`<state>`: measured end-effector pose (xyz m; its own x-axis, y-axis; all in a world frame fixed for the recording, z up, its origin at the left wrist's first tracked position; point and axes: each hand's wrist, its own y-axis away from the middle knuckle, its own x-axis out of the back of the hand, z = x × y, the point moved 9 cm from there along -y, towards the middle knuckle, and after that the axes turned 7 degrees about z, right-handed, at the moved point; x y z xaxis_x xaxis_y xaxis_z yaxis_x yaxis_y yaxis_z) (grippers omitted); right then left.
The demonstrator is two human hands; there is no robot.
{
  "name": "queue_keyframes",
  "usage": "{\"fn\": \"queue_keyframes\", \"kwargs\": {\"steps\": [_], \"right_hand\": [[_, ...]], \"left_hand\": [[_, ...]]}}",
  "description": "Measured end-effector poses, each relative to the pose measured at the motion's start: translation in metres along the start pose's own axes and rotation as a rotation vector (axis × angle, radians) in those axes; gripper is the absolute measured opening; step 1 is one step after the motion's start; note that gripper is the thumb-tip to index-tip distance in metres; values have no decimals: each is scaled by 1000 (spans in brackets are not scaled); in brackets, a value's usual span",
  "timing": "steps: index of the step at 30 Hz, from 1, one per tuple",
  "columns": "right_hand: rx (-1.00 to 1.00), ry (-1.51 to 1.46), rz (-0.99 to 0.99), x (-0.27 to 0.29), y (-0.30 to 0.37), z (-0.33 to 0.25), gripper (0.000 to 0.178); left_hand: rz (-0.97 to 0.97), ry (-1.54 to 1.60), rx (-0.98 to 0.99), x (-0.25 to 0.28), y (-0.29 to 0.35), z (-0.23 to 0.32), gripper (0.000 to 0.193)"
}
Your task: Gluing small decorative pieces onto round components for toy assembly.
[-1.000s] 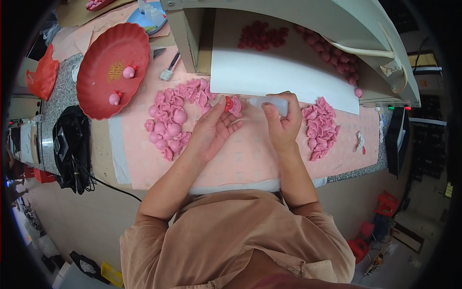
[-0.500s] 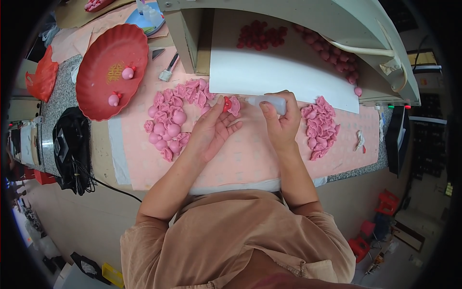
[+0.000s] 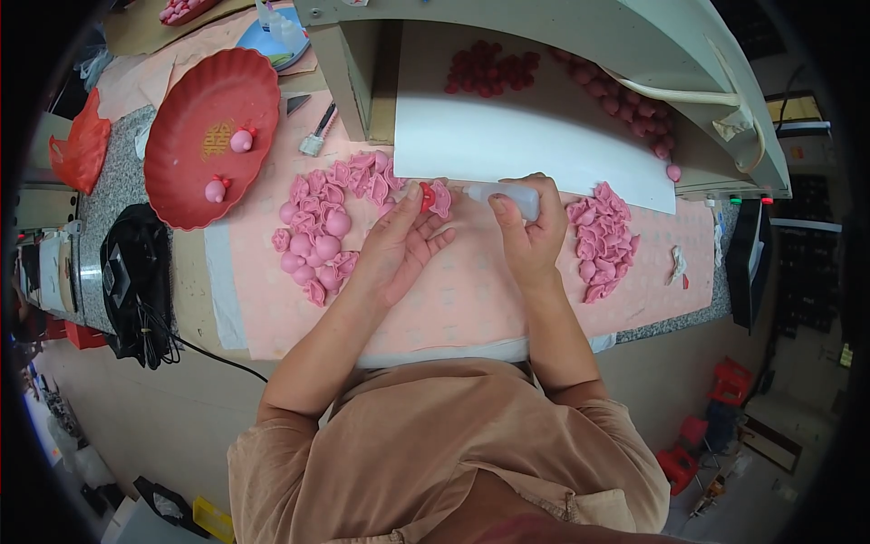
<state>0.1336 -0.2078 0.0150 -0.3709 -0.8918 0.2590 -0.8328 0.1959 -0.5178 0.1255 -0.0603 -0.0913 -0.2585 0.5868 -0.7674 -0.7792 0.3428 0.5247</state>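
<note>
Between thumb and fingers of my left hand (image 3: 396, 247) is a small red piece (image 3: 426, 196), with a pink ruffled piece (image 3: 440, 199) against it. My right hand (image 3: 533, 240) is wrapped round a translucent squeeze bottle (image 3: 520, 195). The bottle lies nearly level, its thin nozzle pointing left, a short gap from the pink piece. To the left of my left hand spreads a pile of pink balls and ruffled pieces (image 3: 319, 247). Another pink pile (image 3: 603, 243) lies right of my right hand.
A scalloped red plate (image 3: 195, 104) at the left bears two pink balls with red tops. Ahead, a pale cabinet (image 3: 580, 27) overhangs a white sheet (image 3: 471, 150) with red balls (image 3: 489, 68). A brush (image 3: 317, 134) lies near the plate; a black bag (image 3: 136, 272) sits farther left.
The bottle's nozzle has drawn back slightly to the right, away from the pink piece. My left hand keeps its hold and has hardly moved.
</note>
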Motion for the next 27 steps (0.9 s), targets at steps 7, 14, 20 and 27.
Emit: {"fn": "queue_keyframes", "kwargs": {"steps": [7,14,20,27], "right_hand": [[17,13,5,4,0,-3,19],[39,-41,27,7,5,-7,20],[62,-45,21,8,6,-13,19],[64,-35,46,9,3,-6,19]], "left_hand": [[-20,45,-9,0,3,-2,30],[-83,-6,-50,-3,9,-2,34],[-95,-13,-60,-9,12,0,37],[-133,14,-84,-20,12,9,39]]}}
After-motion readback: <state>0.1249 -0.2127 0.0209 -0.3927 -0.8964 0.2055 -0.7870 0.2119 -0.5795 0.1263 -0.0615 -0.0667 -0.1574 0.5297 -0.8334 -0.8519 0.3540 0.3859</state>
